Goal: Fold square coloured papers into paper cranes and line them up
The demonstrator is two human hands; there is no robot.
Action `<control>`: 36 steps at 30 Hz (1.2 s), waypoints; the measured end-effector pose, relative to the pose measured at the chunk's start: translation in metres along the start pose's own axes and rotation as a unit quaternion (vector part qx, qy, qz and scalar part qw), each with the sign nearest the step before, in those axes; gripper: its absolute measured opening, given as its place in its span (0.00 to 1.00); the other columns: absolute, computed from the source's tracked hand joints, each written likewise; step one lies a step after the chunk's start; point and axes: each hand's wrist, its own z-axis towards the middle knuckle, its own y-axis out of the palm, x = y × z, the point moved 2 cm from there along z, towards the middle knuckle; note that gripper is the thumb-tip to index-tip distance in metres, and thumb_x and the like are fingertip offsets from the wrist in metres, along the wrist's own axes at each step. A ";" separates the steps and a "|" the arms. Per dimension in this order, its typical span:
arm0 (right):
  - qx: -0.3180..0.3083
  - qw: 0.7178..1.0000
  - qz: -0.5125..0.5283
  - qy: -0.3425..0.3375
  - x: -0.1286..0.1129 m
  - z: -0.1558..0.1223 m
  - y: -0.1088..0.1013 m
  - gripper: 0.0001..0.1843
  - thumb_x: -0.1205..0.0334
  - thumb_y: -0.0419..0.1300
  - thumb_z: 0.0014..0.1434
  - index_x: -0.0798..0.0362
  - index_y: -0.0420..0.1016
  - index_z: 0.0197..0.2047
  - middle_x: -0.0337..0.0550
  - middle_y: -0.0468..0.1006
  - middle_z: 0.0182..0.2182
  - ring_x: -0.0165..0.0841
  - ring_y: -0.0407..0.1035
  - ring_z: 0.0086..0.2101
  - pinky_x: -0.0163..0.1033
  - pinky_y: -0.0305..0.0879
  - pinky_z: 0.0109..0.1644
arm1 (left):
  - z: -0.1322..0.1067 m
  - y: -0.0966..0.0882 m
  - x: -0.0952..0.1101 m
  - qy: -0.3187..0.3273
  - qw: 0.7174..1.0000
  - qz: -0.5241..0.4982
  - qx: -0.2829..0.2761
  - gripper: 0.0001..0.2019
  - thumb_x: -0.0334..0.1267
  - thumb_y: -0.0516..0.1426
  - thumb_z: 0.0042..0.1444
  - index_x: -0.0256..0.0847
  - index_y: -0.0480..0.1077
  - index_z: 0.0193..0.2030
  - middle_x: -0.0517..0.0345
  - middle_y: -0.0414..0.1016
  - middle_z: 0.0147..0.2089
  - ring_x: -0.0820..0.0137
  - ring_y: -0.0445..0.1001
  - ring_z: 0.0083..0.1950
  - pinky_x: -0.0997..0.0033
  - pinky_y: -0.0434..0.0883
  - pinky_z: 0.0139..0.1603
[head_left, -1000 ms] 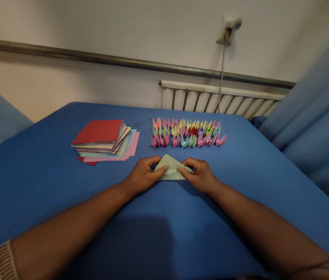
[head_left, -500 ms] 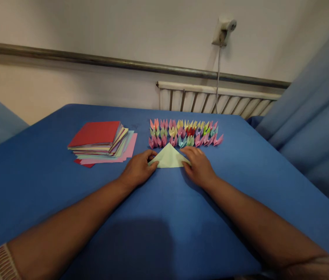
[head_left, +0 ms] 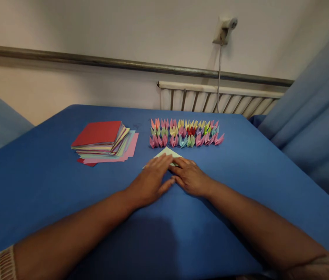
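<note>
A pale green folded paper triangle (head_left: 168, 153) lies flat on the blue table (head_left: 240, 182), mostly covered by both hands. My left hand (head_left: 152, 179) lies flat on its left half with fingers stretched out. My right hand (head_left: 189, 177) presses flat on the right half, fingers together and extended. Only the paper's top tip shows between and above the fingers. Neither hand grips anything.
A stack of coloured paper squares (head_left: 103, 140) with a red sheet on top sits at the left. Several small folded paper figures (head_left: 185, 133) stand in rows just behind the hands. A radiator (head_left: 219, 100) and wall rail lie beyond the table's far edge.
Both hands moved from the triangle's outer corners inward onto it and now lie flat over it, hiding most of the paper.
</note>
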 end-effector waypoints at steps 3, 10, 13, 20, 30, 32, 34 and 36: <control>0.003 1.000 0.003 0.005 0.001 -0.001 0.002 0.25 0.53 0.49 0.66 0.48 0.61 0.64 0.48 0.60 0.64 0.40 0.52 0.62 0.50 0.52 0.63 | -0.008 0.010 0.016 0.011 0.997 0.008 -0.081 0.41 0.57 0.52 0.57 0.30 0.46 0.69 0.35 0.50 0.70 0.53 0.49 0.71 0.52 0.52 0.68; -0.012 1.000 -0.005 0.012 0.003 -0.002 0.003 0.25 0.52 0.47 0.67 0.45 0.59 0.65 0.47 0.58 0.65 0.40 0.50 0.64 0.51 0.51 0.63 | -0.021 -0.001 0.025 -0.060 0.971 0.140 -0.186 0.50 0.67 0.51 0.51 0.21 0.54 0.66 0.22 0.52 0.67 0.40 0.51 0.69 0.45 0.52 0.65; -0.016 1.000 -0.003 0.014 0.002 -0.003 0.002 0.25 0.51 0.46 0.67 0.44 0.59 0.65 0.46 0.57 0.65 0.40 0.50 0.64 0.51 0.51 0.63 | -0.025 -0.014 0.029 -0.095 0.961 0.168 -0.200 0.52 0.69 0.53 0.47 0.21 0.58 0.64 0.20 0.56 0.65 0.38 0.57 0.66 0.47 0.57 0.62; -0.027 0.999 0.004 0.024 0.002 -0.002 0.002 0.25 0.51 0.46 0.67 0.43 0.57 0.66 0.46 0.56 0.66 0.41 0.49 0.64 0.52 0.50 0.63 | -0.020 -0.034 0.025 -0.144 0.945 0.237 -0.173 0.49 0.69 0.49 0.52 0.18 0.62 0.60 0.23 0.73 0.50 0.41 0.72 0.52 0.47 0.64 0.53; -0.031 0.998 -0.035 0.033 0.001 -0.005 -0.014 0.23 0.56 0.50 0.65 0.51 0.65 0.61 0.48 0.62 0.63 0.43 0.56 0.60 0.51 0.56 0.60 | -0.012 0.011 0.010 0.006 0.988 0.095 -0.120 0.46 0.67 0.44 0.56 0.26 0.51 0.68 0.31 0.49 0.70 0.50 0.49 0.71 0.52 0.52 0.67; -0.039 0.996 -0.060 0.061 0.003 -0.009 -0.022 0.20 0.59 0.50 0.64 0.52 0.70 0.57 0.49 0.66 0.60 0.44 0.61 0.57 0.52 0.59 0.57 | -0.012 0.009 0.009 0.001 0.988 0.089 -0.127 0.46 0.67 0.44 0.55 0.27 0.52 0.67 0.31 0.49 0.70 0.48 0.48 0.71 0.51 0.51 0.67; -0.048 0.991 -0.087 0.095 0.006 -0.014 -0.030 0.18 0.61 0.49 0.64 0.54 0.74 0.51 0.52 0.70 0.57 0.46 0.65 0.53 0.52 0.62 0.53 | -0.012 0.007 0.008 -0.001 0.988 0.087 -0.129 0.46 0.67 0.45 0.55 0.27 0.53 0.67 0.31 0.49 0.70 0.47 0.48 0.71 0.50 0.51 0.67; -0.057 0.983 -0.111 0.132 0.011 -0.019 -0.035 0.17 0.62 0.49 0.63 0.56 0.77 0.46 0.57 0.73 0.52 0.49 0.67 0.50 0.52 0.63 0.49 | -0.012 0.006 0.009 -0.001 0.988 0.086 -0.129 0.46 0.67 0.45 0.55 0.27 0.53 0.67 0.31 0.50 0.70 0.46 0.48 0.71 0.49 0.51 0.67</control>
